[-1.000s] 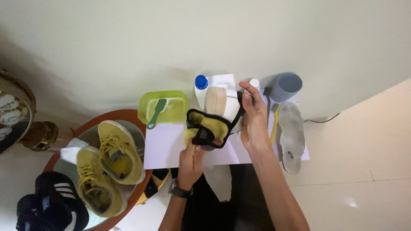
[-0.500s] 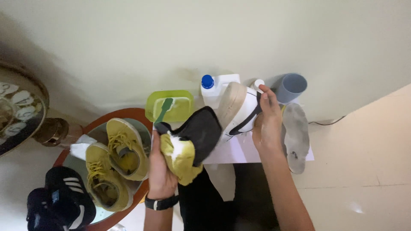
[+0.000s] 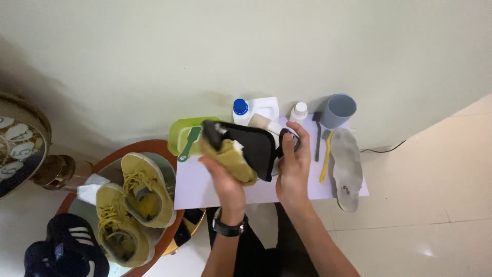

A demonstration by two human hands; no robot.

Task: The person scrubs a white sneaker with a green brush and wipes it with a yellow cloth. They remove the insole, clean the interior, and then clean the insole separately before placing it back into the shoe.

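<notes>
Yellow cloth: bunched in the left hand point(image 3: 225, 177), fingers closed round the yellow cloth point(image 3: 229, 160), pressed against the shoe.
Right hand: right hand point(image 3: 293, 164) wrapped round the far end of the black shoe point(image 3: 251, 146), held above the counter.
Counter: white counter point(image 3: 205, 191) under both hands.
Behind shoe: white jug point(image 3: 254, 109) with blue cap, small white bottle point(image 3: 298, 111), grey cup point(image 3: 338, 110).
Right of hand: dark brush point(image 3: 317, 136), yellow brush point(image 3: 325, 159), grey insole point(image 3: 347, 168) lying flat.
Left: green tub point(image 3: 180, 134) holding a green brush point(image 3: 190, 143); pair of yellow sneakers point(image 3: 134, 202) on a round tray point(image 3: 166, 241).
</notes>
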